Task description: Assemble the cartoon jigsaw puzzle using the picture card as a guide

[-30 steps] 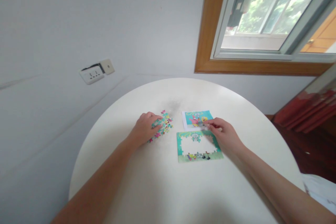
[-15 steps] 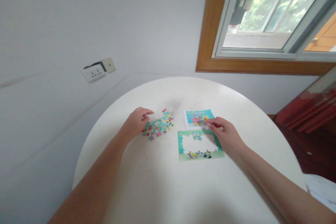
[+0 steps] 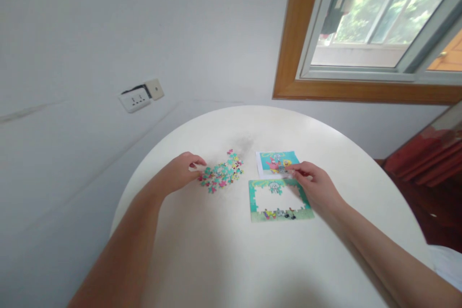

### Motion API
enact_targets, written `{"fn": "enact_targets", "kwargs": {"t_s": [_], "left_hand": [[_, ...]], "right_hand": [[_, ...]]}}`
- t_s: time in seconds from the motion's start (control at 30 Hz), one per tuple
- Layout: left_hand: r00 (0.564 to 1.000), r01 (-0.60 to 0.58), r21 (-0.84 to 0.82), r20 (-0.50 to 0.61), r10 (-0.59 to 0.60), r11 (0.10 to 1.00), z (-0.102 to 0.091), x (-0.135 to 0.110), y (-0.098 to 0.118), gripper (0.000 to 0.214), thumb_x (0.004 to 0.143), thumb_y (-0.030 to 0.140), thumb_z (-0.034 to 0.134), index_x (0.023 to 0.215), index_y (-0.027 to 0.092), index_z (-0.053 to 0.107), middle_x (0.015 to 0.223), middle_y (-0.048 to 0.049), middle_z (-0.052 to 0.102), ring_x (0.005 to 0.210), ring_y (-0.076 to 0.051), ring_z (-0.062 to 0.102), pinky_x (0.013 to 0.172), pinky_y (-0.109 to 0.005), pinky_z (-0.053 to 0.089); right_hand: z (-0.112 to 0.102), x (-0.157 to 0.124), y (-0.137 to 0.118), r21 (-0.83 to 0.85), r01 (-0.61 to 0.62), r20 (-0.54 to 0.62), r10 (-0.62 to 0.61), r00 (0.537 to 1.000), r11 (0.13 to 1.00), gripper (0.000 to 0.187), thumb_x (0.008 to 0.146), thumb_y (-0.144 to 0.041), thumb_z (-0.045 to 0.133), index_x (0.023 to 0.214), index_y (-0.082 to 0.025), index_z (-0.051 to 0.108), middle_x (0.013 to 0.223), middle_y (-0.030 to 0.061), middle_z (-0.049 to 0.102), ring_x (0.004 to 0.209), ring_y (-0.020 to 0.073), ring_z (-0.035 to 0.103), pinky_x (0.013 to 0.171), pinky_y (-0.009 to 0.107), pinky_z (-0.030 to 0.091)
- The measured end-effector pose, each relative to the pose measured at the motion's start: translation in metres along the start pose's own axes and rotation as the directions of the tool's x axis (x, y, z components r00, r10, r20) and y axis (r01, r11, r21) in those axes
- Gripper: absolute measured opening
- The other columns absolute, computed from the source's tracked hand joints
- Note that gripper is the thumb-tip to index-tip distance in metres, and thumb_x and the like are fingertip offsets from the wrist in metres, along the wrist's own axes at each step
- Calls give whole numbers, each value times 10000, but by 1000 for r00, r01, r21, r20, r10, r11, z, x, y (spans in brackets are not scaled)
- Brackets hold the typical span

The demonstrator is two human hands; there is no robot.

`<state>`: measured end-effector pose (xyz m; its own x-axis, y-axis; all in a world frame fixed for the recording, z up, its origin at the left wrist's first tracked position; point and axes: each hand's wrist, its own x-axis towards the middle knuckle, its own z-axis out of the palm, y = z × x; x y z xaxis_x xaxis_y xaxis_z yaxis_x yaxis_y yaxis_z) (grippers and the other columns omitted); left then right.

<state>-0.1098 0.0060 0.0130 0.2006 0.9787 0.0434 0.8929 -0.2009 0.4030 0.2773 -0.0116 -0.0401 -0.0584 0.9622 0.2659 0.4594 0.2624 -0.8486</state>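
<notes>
My left hand [image 3: 182, 171] is at the left edge of a pile of loose jigsaw pieces [image 3: 224, 173], mostly teal with pink and yellow. Its thumb and forefinger are curved, with a gap between them. To the right, my right hand [image 3: 315, 183] has its thumb and forefinger close together over the lower right of a printed picture card [image 3: 269, 158] of cartoon figures. Whatever those fingertips hold, if anything, is too small to make out. Below the card lies a jigsaw frame [image 3: 253, 202], its border assembled around a white middle, with several pieces joined at its top.
Everything lies on a round white table [image 3: 224, 250] with a grey smudge near the back. Behind it is a white wall with a socket [image 3: 135, 99]. A wood-framed window [image 3: 361, 87] is at the upper right, with a red curtain [image 3: 429, 154] beyond the table.
My left hand's fingers have lowered towards the pile's left edge. My right hand stays at the picture card. The whole view has shifted slightly, with things appearing further right.
</notes>
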Motion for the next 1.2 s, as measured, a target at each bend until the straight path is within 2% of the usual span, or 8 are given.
{"fn": "enact_targets", "kwargs": {"t_s": [0.2,0.37,0.5,0.7,0.97,1.07,1.2], "left_hand": [[992,-122,7,16,122,992,2,-1,7,290,701,399,568,853,212,730,904,-70,628,879,-235,609,805,-340,503],[1000,-25,58,10,24,998,0,-3,-1,280,696,343,551,849,183,721,883,-74,627,798,-219,623,757,-328,496],[994,24,43,101,-28,999,-2,-6,-1,308,704,332,531,904,175,707,903,-76,639,792,-215,632,728,-313,490],[995,-9,57,96,4,998,-4,-11,1,277,675,316,556,871,196,709,913,-66,609,825,-215,614,751,-313,481],[982,-50,78,187,34,996,-7,-14,18,292,643,269,593,895,238,737,929,-52,582,856,-219,593,793,-314,468],[983,-21,82,181,6,996,-4,-13,22,290,634,233,576,876,228,735,913,-53,577,835,-217,598,775,-312,472],[987,-38,45,161,30,998,-2,-12,22,284,641,221,559,857,228,743,892,-54,576,821,-218,601,754,-309,479]], "right_hand": [[1,0,1,8,-13,-13,13,1000,1000,278,844,-383,561,972,-200,727,914,61,685,773,182,569,670,303,429],[1,0,3,-16,-24,8,25,1000,1000,283,830,-386,564,971,-207,731,938,65,690,794,195,584,681,312,445],[1,0,3,-28,-12,-1,12,1000,1000,286,842,-399,559,969,-213,735,938,64,695,807,196,592,709,318,452],[0,-2,1,-49,-24,-11,24,1000,999,299,857,-409,546,981,-208,729,935,64,693,780,187,585,670,304,443],[0,0,2,-75,0,-2,0,1000,997,272,867,-387,539,975,-224,729,959,57,696,809,196,594,696,306,446],[0,-1,0,-65,1,5,-1,1000,998,260,870,-377,540,970,-228,728,952,51,695,818,193,595,712,305,447],[-1,-1,-2,-43,-16,4,16,1000,999,270,865,-382,547,963,-209,730,943,59,691,829,197,593,716,308,452]]}}
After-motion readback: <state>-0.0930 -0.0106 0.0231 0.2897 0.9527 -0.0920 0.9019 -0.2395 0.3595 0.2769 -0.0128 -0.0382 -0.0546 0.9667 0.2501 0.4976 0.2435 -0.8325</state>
